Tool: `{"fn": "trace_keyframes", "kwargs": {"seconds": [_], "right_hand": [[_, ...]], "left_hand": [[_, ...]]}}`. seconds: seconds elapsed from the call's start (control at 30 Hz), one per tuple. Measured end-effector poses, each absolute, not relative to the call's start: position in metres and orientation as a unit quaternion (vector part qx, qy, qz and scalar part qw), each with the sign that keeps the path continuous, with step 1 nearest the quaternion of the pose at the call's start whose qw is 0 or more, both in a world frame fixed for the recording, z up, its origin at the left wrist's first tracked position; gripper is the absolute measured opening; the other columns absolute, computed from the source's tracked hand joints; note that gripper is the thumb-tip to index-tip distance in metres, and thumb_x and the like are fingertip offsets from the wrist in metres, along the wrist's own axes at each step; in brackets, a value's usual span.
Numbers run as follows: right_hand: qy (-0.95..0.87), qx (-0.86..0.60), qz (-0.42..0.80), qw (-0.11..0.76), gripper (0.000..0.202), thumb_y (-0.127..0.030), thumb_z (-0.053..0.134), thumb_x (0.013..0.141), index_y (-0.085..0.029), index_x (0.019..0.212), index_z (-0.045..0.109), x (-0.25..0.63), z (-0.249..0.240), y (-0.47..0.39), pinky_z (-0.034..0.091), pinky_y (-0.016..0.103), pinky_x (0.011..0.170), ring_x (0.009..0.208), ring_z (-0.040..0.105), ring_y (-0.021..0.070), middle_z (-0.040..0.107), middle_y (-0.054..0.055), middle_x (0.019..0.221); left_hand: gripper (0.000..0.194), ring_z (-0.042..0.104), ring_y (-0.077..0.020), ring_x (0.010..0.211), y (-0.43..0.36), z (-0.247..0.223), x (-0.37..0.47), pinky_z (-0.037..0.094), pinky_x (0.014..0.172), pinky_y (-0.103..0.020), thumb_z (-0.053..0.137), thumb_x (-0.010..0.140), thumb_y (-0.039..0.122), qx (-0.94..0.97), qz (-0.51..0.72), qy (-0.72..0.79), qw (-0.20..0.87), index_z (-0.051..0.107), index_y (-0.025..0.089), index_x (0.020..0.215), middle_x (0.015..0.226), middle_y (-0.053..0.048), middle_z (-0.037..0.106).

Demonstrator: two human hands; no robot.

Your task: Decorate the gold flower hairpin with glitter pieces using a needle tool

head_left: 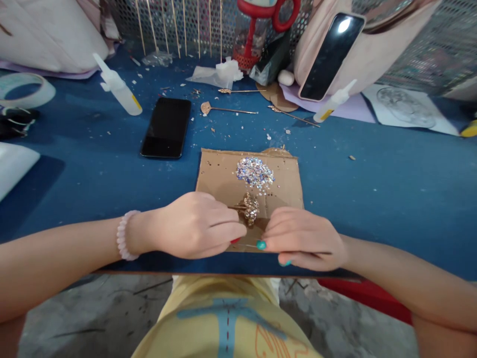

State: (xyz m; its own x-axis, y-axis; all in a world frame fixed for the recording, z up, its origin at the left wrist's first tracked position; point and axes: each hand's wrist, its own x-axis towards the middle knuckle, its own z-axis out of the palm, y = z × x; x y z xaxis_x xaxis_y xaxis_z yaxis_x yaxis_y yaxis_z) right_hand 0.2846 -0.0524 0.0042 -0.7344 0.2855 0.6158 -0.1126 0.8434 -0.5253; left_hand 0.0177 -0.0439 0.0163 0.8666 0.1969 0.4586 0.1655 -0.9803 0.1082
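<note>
My left hand (203, 226) is closed around the thin stem of a hairpin. Its gold head, studded with glittering stones (250, 209), juts out past my fingers over a piece of cardboard (216, 171). A small red spot shows at my left fingertips; I cannot make out what it is. My right hand (305, 238), with teal nails, is closed just right of the hairpin head. A thin, needle-like rod (248, 245) runs from its fingertips toward my left hand. Beyond both hands, a pile of sparkling rhinestones (255, 173) lies on the cardboard.
A black phone (166, 128) lies behind my left hand. Gold hairpins (233, 109) and glue bottles (121, 89) (333, 102) are farther back. A second phone (331, 57) leans against a pink bag (387, 44). A tape roll (44, 94) sits at left, a red-lidded cup (250, 40) behind.
</note>
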Motion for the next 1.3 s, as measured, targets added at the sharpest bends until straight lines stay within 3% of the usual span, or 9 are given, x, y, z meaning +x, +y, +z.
{"fn": "trace_keyframes", "kwargs": {"seconds": [0.43, 0.9, 1.1, 1.3], "right_hand": [[-0.821, -0.126, 0.416, 0.37, 0.021, -0.024, 0.056, 0.106, -0.014, 0.114, 0.073, 0.2842, 0.0077, -0.0586, 0.062, 0.028, 0.075, 0.079, 0.075, 0.0154, 0.081, 0.011, 0.087], [-0.818, -0.132, 0.414, 0.377, 0.022, -0.026, 0.056, 0.106, -0.015, 0.116, 0.073, 0.285, 0.0084, -0.0585, 0.063, 0.028, 0.077, 0.081, 0.074, 0.0146, 0.08, 0.01, 0.089], [-0.807, -0.136, 0.428, 0.383, 0.022, -0.023, 0.055, 0.106, -0.016, 0.118, 0.072, 0.2857, 0.0082, -0.0576, 0.062, 0.03, 0.074, 0.078, 0.073, 0.0153, 0.08, 0.01, 0.087], [-0.794, -0.164, 0.424, 0.404, 0.023, -0.022, 0.055, 0.105, -0.018, 0.12, 0.072, 0.2888, 0.0085, -0.0572, 0.061, 0.03, 0.069, 0.074, 0.072, 0.015, 0.079, 0.009, 0.086]], "left_hand": [[0.013, 0.06, -0.0118, 0.055, -0.0494, 0.012, 0.0166, 0.044, 0.05, -0.029, 0.048, 0.097, 0.013, 0.945, 0.292, 0.14, 0.041, 0.061, 0.017, 0.098, 0.072, 0.002, 0.072], [0.016, 0.059, -0.0121, 0.054, -0.0489, 0.0122, 0.019, 0.043, 0.05, -0.029, 0.05, 0.089, 0.009, 0.944, 0.288, 0.153, 0.046, 0.064, 0.018, 0.089, 0.07, 0.001, 0.072], [0.021, 0.042, -0.0119, 0.045, -0.0475, 0.0131, 0.0199, 0.037, 0.046, -0.029, 0.045, 0.081, 0.008, 0.954, 0.26, 0.15, 0.019, 0.057, 0.02, 0.068, 0.054, 0.004, 0.053], [0.027, 0.041, -0.0112, 0.046, -0.0404, 0.0164, 0.0148, 0.034, 0.047, -0.028, 0.045, 0.088, 0.01, 0.965, 0.229, 0.116, -0.053, 0.05, 0.021, 0.063, 0.052, 0.004, 0.048]]}}
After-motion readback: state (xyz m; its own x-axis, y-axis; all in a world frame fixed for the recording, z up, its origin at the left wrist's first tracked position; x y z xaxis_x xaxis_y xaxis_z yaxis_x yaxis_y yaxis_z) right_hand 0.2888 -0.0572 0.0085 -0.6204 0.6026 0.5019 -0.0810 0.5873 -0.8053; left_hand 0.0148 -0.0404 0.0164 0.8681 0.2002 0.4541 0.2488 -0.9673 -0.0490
